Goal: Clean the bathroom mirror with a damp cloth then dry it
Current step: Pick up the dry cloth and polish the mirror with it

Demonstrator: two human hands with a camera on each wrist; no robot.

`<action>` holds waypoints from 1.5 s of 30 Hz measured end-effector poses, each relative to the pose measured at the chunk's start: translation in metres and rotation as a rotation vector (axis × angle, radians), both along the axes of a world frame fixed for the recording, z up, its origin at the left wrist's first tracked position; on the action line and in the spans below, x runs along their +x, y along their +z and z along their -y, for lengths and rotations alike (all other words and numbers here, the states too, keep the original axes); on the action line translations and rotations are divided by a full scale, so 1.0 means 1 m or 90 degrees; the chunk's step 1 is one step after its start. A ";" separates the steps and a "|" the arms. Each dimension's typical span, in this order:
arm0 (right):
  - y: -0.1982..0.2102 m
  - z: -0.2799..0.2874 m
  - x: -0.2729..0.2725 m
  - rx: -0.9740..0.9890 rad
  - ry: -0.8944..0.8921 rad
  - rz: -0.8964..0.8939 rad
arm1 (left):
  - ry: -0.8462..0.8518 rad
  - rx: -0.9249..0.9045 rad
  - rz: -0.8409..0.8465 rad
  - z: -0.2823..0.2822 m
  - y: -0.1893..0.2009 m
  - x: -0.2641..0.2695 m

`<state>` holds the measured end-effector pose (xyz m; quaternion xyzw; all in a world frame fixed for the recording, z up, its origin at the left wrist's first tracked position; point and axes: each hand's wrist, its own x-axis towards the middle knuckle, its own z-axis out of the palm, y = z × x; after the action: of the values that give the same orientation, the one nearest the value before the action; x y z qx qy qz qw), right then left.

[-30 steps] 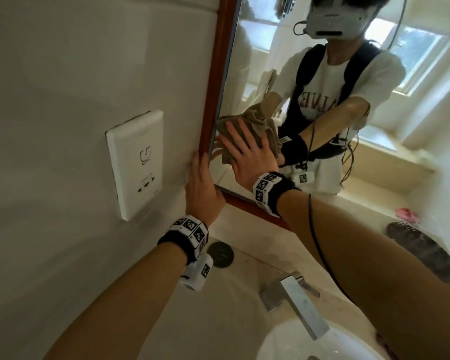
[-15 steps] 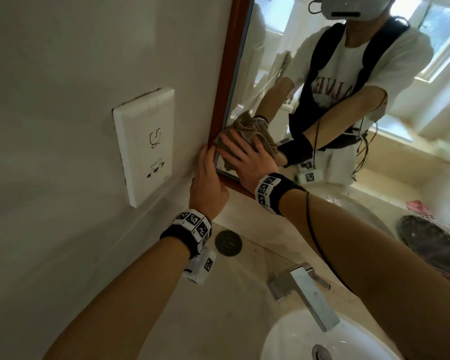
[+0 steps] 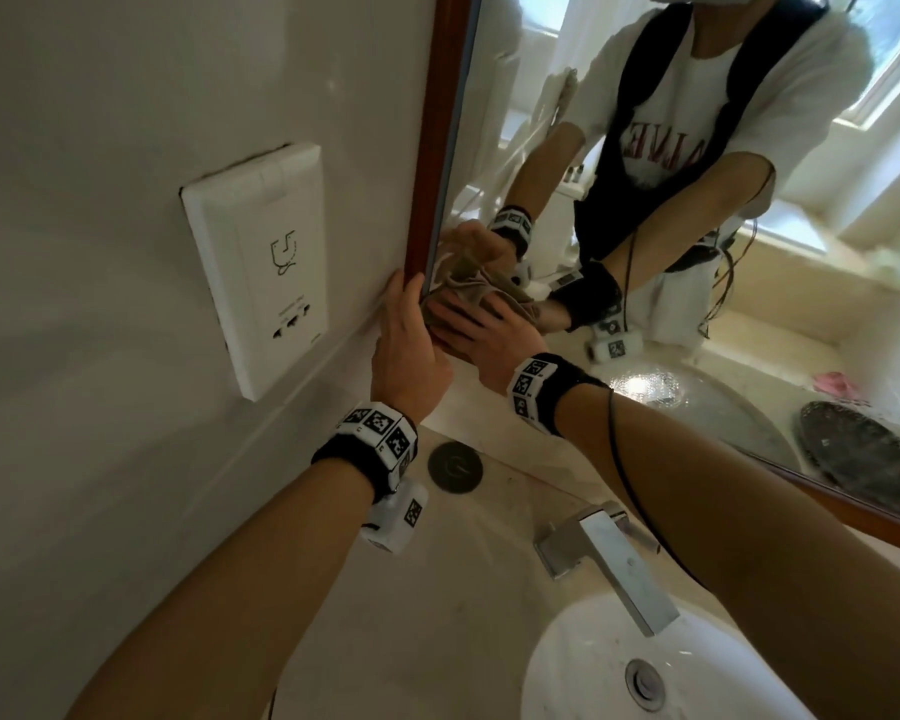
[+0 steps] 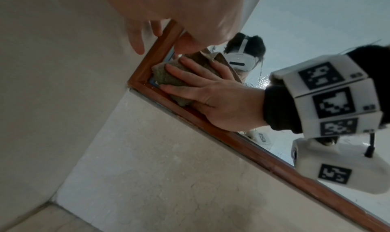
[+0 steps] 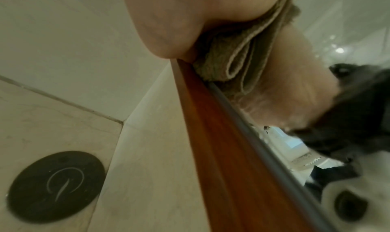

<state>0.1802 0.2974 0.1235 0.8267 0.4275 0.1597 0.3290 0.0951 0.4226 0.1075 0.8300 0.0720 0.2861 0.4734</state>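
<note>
Bathroom: pale wall upper left, sink [image 3: 583,662] and tap [image 3: 606,556] lower right. Mirror [image 3: 567,122] upper right, droplets along its lower glass. Right hand [image 3: 481,332], fingers flat and spread, presses cloth [image 4: 168,78] into the frame's [image 4: 211,123] lower-left corner. Left hand [image 3: 409,350], fingers loose, rests on the frame. Advice: work the corner seam firmly, then overlapping strokes rightward.

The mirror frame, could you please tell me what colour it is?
Reddish-brown wood, clearest in the right wrist view: mirror frame.
</note>
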 end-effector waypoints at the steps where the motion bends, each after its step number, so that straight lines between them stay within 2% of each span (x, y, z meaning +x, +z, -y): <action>1: 0.000 0.003 -0.001 -0.002 -0.002 0.001 | 0.002 -0.001 -0.008 0.002 0.000 0.000; 11: -0.001 0.056 -0.013 0.035 -0.024 0.041 | -0.019 0.059 -0.024 0.022 0.005 -0.001; 20: -0.005 0.134 -0.032 0.078 -0.075 0.050 | -0.041 0.126 0.024 0.066 0.018 -0.004; 28: -0.006 0.203 -0.051 0.105 -0.158 0.065 | -0.058 0.179 -0.019 0.091 0.024 -0.009; 33: -0.008 0.168 -0.049 0.127 -0.183 0.064 | -0.026 0.232 -0.056 0.079 0.032 -0.009; 40: 0.018 0.085 -0.018 0.135 -0.088 0.075 | 0.031 0.268 -0.046 0.049 0.038 0.002; 45: 0.029 0.078 -0.015 0.156 -0.065 0.082 | 0.036 0.250 -0.024 0.043 0.037 0.013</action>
<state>0.1647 0.2192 0.1526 0.8695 0.3399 0.2464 0.2602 0.1078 0.3795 0.1445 0.9093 0.0468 0.2919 0.2927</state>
